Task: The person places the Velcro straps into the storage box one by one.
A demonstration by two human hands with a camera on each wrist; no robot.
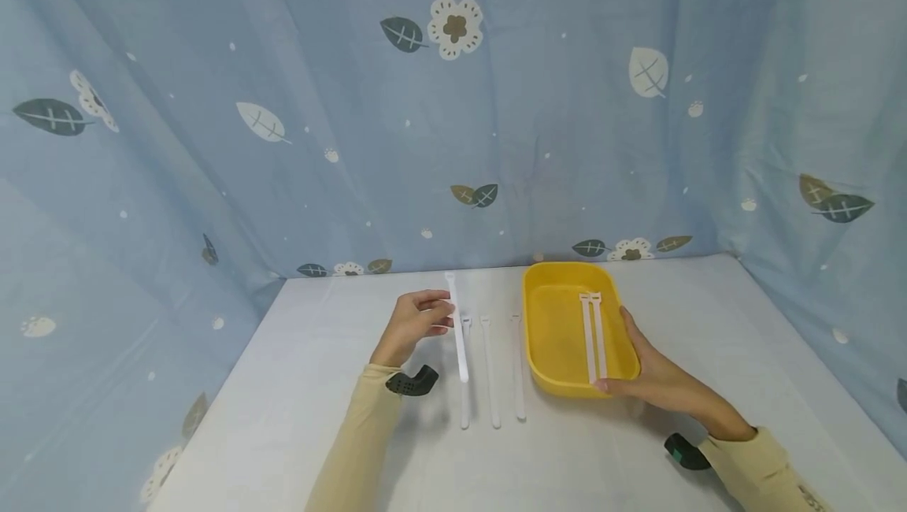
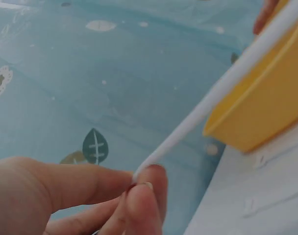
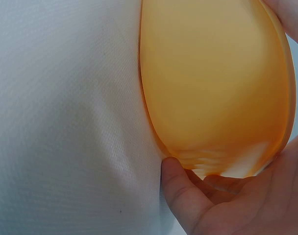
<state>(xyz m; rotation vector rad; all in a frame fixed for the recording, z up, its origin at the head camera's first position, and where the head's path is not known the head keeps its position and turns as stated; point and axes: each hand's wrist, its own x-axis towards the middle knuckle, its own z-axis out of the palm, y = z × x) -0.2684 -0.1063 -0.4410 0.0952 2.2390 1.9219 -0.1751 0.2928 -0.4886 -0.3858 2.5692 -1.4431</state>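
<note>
One white strap is pinched in my left hand, held above the worktop. Long axis in the head view: nearly fore-and-aft, slightly slanted, broader head pointing away from me and a little left, rounded tail toward me. In the left wrist view it runs obliquely from the pinch toward the upper right, narrow at my fingers and broader beyond.

Materials: strap thin, flat, smooth; composition cannot be told. The yellow tray is smooth and plastic-looking, rounded at the corners. White cloth with a fine weave covers the worktop; a blue curtain printed with leaves and flowers hangs behind.

Left grip: thumb and fingertips drawn together, the strap between them, gripped nearer its head than its tail; most of its length extends from the fingers toward me. Right hand: spread around the tray's near right corner, thumb on the near rim, other fingers along the right wall.

Three matching straps lie roughly parallel left of the tray, heads away from me; from above, mine partly overlaps the leftmost. Two paler straps lie side by side inside the tray, toward its right wall.
</note>
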